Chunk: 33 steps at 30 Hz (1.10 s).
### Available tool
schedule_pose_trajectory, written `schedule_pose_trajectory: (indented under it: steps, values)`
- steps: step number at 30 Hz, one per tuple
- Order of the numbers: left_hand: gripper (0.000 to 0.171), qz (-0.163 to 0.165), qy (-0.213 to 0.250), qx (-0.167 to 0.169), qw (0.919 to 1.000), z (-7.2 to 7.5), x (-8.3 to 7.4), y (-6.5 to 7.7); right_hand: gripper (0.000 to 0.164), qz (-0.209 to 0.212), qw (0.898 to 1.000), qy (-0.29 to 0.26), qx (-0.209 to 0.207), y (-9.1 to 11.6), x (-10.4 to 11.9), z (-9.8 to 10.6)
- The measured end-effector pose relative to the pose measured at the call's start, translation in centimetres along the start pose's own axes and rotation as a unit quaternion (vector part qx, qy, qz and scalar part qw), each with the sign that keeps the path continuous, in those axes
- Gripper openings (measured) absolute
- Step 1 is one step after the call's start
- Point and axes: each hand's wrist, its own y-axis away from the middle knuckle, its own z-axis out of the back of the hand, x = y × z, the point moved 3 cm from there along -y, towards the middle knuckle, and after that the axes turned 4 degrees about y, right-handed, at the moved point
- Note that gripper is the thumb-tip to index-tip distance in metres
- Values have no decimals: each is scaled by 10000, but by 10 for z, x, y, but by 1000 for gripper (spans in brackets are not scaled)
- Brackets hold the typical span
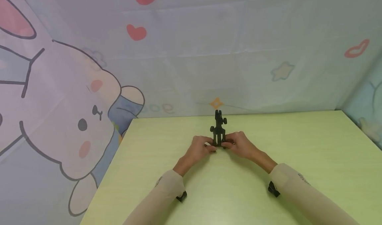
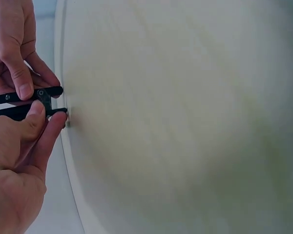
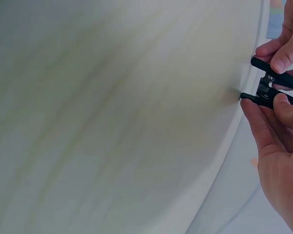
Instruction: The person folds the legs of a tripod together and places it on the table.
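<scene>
A small black tripod stands upright toward the back of the table, knobs on both sides of its upper part and its legs close together. My left hand pinches a leg near the foot between thumb and fingers. From the other side, my right hand grips another leg low down. In the left wrist view, the left thumb and fingers hold the lower leg end by a short hinged brace. The right wrist view shows the right hand pinching a leg, with the left hand at the leg above it.
The pale yellow-green table reaches back to a printed cloth hanging behind it. On the left, a cloth with a large rabbit drawing borders the table. Black wrist devices sit under both sleeves.
</scene>
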Motion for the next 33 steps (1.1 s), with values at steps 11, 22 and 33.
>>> schedule_pose_trajectory:
  steps: [11, 22, 33]
  values:
    - [11, -726, -772, 468, 9933, 4, -3, -6, 4, -34, 9999, -76, 132, 0, -3, -1]
    - [17, -611, -415, 412, 9964, 1, -4, -5, 4, -138, 9999, 28, 75, -1, -4, 1]
    - [10, -1055, -535, 227, 9927, -2, -4, -6, 3, -137, 9998, -37, 155, 0, 1, 0]
